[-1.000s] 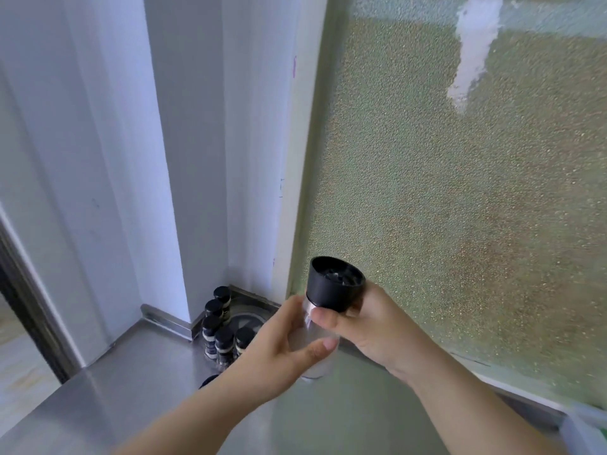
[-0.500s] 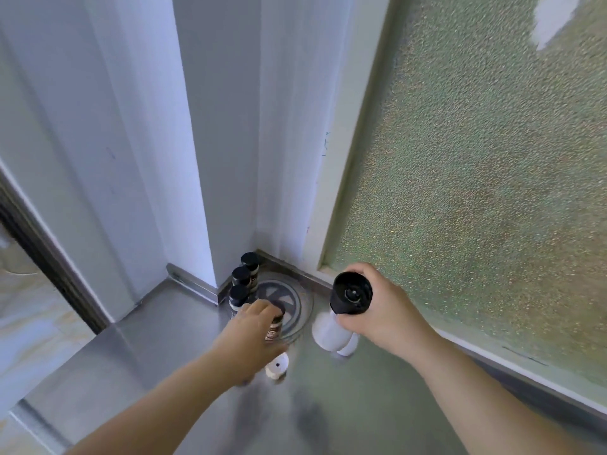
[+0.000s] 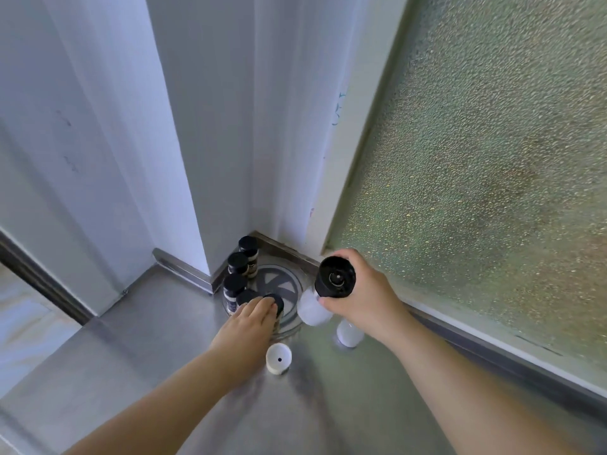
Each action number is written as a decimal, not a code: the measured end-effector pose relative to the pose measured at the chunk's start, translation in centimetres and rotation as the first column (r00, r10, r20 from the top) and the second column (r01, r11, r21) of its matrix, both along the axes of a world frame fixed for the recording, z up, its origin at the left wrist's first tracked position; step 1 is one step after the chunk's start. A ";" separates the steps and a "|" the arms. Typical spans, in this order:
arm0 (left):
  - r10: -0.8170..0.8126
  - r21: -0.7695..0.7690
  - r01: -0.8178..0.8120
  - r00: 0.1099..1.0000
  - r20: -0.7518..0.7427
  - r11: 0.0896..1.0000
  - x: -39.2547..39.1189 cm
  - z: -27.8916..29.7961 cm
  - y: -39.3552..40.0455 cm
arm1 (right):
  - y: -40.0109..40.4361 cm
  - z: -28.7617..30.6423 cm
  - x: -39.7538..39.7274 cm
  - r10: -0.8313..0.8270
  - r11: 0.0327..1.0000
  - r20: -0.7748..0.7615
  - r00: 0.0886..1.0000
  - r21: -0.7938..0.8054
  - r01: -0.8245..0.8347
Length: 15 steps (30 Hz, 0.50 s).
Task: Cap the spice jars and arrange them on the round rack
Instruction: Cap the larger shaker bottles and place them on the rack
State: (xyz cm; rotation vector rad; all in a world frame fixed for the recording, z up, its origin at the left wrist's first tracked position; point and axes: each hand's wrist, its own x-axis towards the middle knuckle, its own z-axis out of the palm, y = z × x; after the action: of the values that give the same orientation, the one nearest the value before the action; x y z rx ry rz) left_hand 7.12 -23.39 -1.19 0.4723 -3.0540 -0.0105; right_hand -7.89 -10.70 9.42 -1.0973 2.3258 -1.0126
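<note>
The round rack (image 3: 290, 284) sits in the corner of the steel counter, with several black-capped spice jars (image 3: 237, 262) along its left rim. My left hand (image 3: 251, 323) rests fingers-down on the black cap of the nearest jar (image 3: 277, 302) on the rack. My right hand (image 3: 359, 297) holds a white grinder jar with a black top (image 3: 335, 280), tilted, just right of the rack. A white jar (image 3: 349, 333) stands on the counter under my right wrist. A small white cap with a hole (image 3: 278, 357) lies in front of the rack.
White wall panels (image 3: 213, 126) close the corner behind the rack. A frosted glass window (image 3: 476, 159) runs along the right, with a metal ledge (image 3: 492, 359) at its base. The steel counter (image 3: 131, 339) extends toward me and to the left.
My left hand let go of the grinder jar and came down onto a jar on the rack. My right hand lowered the grinder jar beside the rack. The view tilted downward.
</note>
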 end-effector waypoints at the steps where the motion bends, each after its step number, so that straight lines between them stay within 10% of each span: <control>1: 0.004 -0.010 -0.004 1.000 0.007 1.000 0.2 0.1 -0.2 | -0.6 -0.4 0.1 0.010 1.000 0.002 1.000 0.000 -0.010; 15: -0.004 0.078 0.012 0.995 -0.098 0.997 1.7 0.1 -3.3 | -6.7 -7.9 1.8 0.164 0.979 0.023 0.986 0.121 -0.165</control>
State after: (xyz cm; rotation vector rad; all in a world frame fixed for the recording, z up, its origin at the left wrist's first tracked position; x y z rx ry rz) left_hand 8.80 -26.66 -1.08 0.4498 -2.9679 -0.1507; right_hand -6.14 -17.39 1.52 -1.2074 2.2119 -0.8034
